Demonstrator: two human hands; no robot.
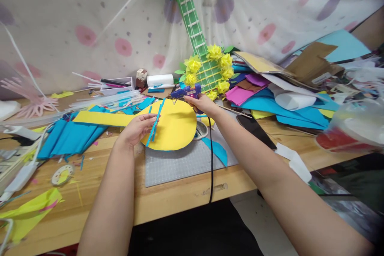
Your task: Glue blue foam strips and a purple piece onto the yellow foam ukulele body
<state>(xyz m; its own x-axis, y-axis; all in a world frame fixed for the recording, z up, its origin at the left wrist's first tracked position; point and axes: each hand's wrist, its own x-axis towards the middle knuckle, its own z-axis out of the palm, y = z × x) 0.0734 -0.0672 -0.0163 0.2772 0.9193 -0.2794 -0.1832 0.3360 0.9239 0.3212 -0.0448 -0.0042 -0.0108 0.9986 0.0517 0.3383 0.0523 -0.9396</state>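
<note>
My right hand is wrapped round a blue glue gun with a small red light, held above the far edge of a yellow banjo-shaped cutout. Several thin blue paper strips are pinched in my left hand, over the cutout's round body. The cutout's long neck points left. Beneath it lies a grey cutting mat. From the glue gun a black cord runs down over the table's front edge. Part of a pair of scissors shows beside the round body.
A green paper guitar with yellow flowers leans on the back curtain. Blue crepe paper lies left. Paper sheets pile up right, near a black phone and a clear plastic cup. A tape roll sits front left.
</note>
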